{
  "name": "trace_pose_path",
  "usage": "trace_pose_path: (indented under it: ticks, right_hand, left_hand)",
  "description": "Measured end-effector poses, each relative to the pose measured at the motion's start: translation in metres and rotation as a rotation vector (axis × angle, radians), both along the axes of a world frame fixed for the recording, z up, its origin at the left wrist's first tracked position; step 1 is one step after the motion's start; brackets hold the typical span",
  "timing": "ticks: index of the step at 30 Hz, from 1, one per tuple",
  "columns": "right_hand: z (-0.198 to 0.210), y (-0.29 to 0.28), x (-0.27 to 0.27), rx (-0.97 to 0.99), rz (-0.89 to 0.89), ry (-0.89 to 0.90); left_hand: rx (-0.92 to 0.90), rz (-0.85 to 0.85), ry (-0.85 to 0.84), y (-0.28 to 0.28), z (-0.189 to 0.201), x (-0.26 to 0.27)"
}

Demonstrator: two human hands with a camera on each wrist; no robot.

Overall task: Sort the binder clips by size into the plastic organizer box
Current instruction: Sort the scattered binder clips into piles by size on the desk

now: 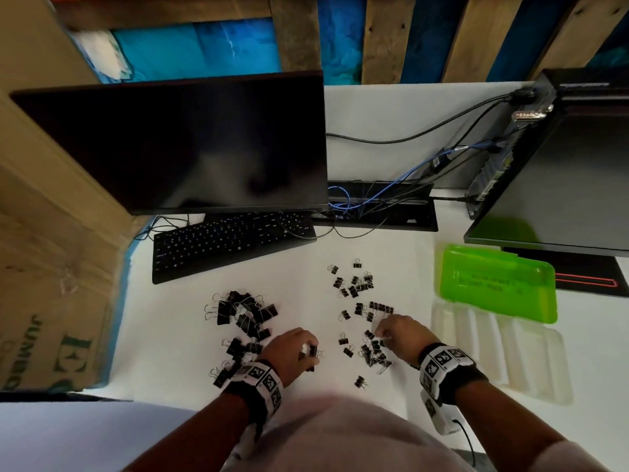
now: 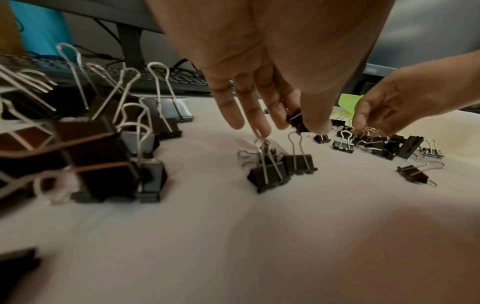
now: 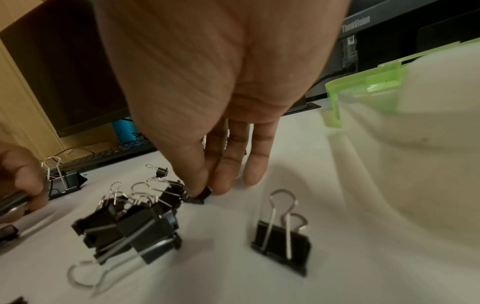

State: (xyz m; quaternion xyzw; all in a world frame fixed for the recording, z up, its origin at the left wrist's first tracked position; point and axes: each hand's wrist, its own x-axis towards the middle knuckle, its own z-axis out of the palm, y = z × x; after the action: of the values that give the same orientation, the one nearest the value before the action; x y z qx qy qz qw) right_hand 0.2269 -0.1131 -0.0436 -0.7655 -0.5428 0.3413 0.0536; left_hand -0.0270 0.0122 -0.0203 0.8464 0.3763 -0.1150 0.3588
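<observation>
Both hands worked among scattered binder clips on the white counter (image 1: 163, 352).

Head view: the organizer box (image 1: 500, 349), green lid open, sat right of the clips. Left wrist: the left hand (image 2: 262, 86) pinched a small clip (image 2: 298, 123). Right wrist: the right hand (image 3: 207, 102) pinched a tiny clip (image 3: 201, 197).
</observation>
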Motion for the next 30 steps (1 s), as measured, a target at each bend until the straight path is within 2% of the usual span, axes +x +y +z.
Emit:
trace_pose_path:
  ticks: [4,7,13,20,24,30]
  right_hand:
    - [-0.001,0.006,-0.001,0.045,-0.009,-0.021]
    - [-0.001,0.009,0.0,0.08,-0.027,-0.016]
    - [0.007,0.01,-0.003,0.179,-0.018,0.011]
    - [0.024,0.034,-0.051,0.261,0.186,0.213]
    - [0.024,0.053,-0.076,0.195,0.291,0.228]
    - [0.014,0.058,-0.09,0.021,0.307,0.261]
  left_hand:
    - [0.042,-0.013,0.014,-0.01,0.0,-0.011]
    - [0.096,-0.013,-0.04,-0.014,0.002,-0.018]
    - [0.045,0.087,-0.077,-0.006,0.001,-0.032]
    - [-0.044,0.116,0.024,-0.01,-0.006,-0.03]
    - [-0.1,0.111,0.063,-0.007,-0.008,-0.031]
    - [-0.15,0.107,0.054,-0.001,-0.011,-0.036]
